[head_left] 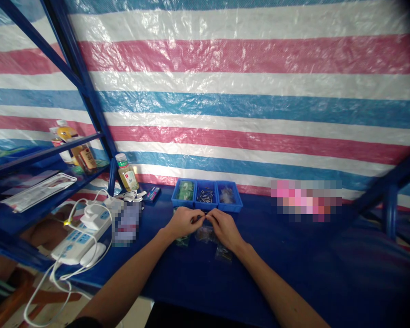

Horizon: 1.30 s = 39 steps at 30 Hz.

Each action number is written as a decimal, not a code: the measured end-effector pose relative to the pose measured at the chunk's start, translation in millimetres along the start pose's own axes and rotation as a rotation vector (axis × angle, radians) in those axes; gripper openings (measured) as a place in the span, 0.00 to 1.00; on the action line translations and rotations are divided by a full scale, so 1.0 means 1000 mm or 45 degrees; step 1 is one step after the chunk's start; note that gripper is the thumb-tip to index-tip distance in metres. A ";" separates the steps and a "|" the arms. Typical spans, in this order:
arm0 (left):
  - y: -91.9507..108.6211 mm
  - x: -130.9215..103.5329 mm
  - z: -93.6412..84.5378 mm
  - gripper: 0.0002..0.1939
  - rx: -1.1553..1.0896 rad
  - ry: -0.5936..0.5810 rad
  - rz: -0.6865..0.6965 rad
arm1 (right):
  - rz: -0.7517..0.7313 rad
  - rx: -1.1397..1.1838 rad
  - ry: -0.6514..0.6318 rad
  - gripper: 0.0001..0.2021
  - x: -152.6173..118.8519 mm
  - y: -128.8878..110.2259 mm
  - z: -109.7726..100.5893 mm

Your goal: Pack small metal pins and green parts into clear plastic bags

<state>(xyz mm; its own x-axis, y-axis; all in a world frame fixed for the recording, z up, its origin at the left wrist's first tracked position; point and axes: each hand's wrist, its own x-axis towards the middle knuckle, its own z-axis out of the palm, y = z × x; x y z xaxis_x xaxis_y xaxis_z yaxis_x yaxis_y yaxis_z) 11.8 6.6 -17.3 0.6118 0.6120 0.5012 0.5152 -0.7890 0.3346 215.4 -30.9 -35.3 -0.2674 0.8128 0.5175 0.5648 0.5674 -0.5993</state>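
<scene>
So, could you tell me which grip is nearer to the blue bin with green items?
Left. The left grip is just in front of the blue bin with green items, on the person's side; the right grip is farther away, in front and to the right.

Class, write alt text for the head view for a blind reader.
A person's left hand and right hand are close together above a blue table, before three blue bins of green packets, small metallic pieces and clear packets. At left lies a white power strip.
</scene>
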 end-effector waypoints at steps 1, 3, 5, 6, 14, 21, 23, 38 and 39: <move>0.000 0.000 0.001 0.08 -0.003 0.006 0.002 | 0.005 -0.012 0.000 0.13 0.000 0.001 0.000; -0.001 0.000 0.001 0.08 -0.012 0.007 0.002 | 0.011 -0.029 0.005 0.14 -0.001 0.003 0.002; -0.001 0.000 0.001 0.08 -0.016 -0.002 -0.004 | 0.000 -0.024 0.017 0.14 -0.001 0.004 0.004; -0.001 0.000 0.001 0.08 -0.015 -0.006 -0.009 | -0.011 -0.013 0.028 0.13 -0.001 0.005 0.005; 0.000 0.001 0.000 0.09 -0.050 -0.021 -0.061 | -0.075 0.058 0.078 0.10 0.001 0.004 0.004; -0.004 0.002 -0.002 0.10 -0.053 -0.060 -0.119 | -0.046 0.011 0.129 0.09 0.002 0.004 -0.001; -0.005 0.002 -0.005 0.10 -0.054 -0.063 -0.132 | -0.038 -0.001 0.158 0.08 0.002 0.004 -0.002; -0.007 0.002 -0.010 0.12 -0.046 -0.042 -0.132 | 0.094 0.179 0.188 0.06 0.003 0.000 -0.004; -0.007 0.002 -0.010 0.12 -0.037 -0.033 -0.137 | 0.122 0.259 0.189 0.05 0.004 -0.001 -0.004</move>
<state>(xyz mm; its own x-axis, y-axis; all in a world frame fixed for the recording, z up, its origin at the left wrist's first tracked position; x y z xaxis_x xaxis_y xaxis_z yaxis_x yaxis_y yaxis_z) 3.5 13.1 -11.2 0.5692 0.6943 0.4404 0.5615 -0.7195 0.4087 216.6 -29.0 -30.6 -0.0943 0.8441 0.5278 0.4092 0.5162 -0.7524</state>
